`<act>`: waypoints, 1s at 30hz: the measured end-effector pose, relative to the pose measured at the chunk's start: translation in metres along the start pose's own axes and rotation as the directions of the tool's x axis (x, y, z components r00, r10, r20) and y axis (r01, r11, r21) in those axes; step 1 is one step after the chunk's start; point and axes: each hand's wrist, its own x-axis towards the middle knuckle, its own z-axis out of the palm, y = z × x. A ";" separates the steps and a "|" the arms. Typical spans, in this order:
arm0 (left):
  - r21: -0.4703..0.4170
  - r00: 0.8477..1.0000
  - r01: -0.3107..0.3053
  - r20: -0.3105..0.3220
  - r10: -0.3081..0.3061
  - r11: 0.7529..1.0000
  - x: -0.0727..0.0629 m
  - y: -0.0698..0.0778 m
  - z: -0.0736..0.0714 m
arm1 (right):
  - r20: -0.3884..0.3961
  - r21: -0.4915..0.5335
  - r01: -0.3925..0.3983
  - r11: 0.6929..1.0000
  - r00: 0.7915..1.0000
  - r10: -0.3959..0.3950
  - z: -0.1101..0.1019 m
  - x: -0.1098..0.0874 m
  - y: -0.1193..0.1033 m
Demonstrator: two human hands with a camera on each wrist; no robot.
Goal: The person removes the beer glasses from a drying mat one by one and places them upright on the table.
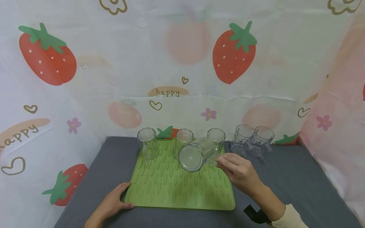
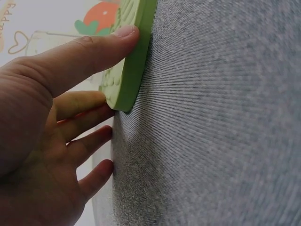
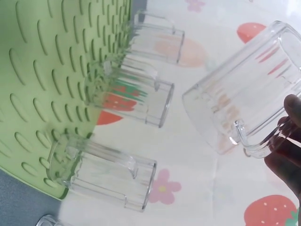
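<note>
Green mat (image 1: 182,193) touching left hand (image 1: 112,201), clear mug (image 1: 191,157) in right hand (image 1: 240,172)

On the right forearm (image 1: 271,202), a cream sleeve (image 1: 289,217) is worn; just beside it, a black, curved fitting (image 1: 255,215) is partly seen.

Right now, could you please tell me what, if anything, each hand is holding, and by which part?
The right hand holds a clear mug by its handle; the left hand merely touches the green mat around its near left corner.
</note>
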 end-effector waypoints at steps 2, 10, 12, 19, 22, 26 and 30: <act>0.001 1.000 0.000 -0.005 0.000 1.000 0.000 0.001 0.000 | 0.001 -0.015 0.006 1.000 1.000 -0.006 -0.001 0.000 0.000; 0.004 1.000 -0.002 -0.003 0.002 1.000 0.000 0.001 0.001 | -0.003 -0.006 0.043 0.999 0.999 -0.043 -0.003 -0.002 0.002; 0.010 1.000 -0.006 0.000 0.006 1.000 0.001 0.002 0.001 | -0.008 -0.005 0.048 0.999 0.999 -0.048 -0.003 -0.002 0.002; 0.021 1.000 -0.018 0.008 0.017 1.000 0.002 0.003 0.001 | -0.037 0.003 0.065 0.998 0.997 -0.064 -0.004 -0.001 0.001; 0.009 0.999 -0.039 -0.001 0.039 0.999 0.000 0.002 0.000 | -0.045 0.006 0.073 0.997 0.996 -0.072 -0.004 -0.002 0.001; -0.021 0.997 -0.069 -0.046 0.068 0.997 -0.003 0.004 -0.007 | -0.054 0.009 0.084 0.996 0.995 -0.084 -0.003 -0.002 0.002; -0.051 0.987 -0.106 -0.126 0.099 0.993 -0.005 0.011 -0.013 | -0.062 0.009 0.091 0.996 0.994 -0.091 -0.003 -0.001 0.001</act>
